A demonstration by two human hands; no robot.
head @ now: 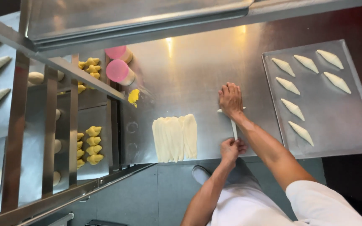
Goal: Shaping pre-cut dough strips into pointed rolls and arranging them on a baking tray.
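Note:
A thin strip of pale dough (234,127) lies stretched on the steel table (189,71) between my two hands. My left hand (231,149) pinches its narrow end at the table's front edge. My right hand (230,100) lies flat, palm down, on the wider far end, where a bit of dough shows on either side of the palm. To the left of the strip, a stack of cut dough triangles (175,138) rests flat on the table.
A metal baking tray (357,125) at the right holds several shaped raw croissants (293,109). Two pink-lidded tubs (119,71) and a yellow lump (133,96) sit at the table's left. A steel rack (51,125) at the left carries trays of yellow pastries (93,144).

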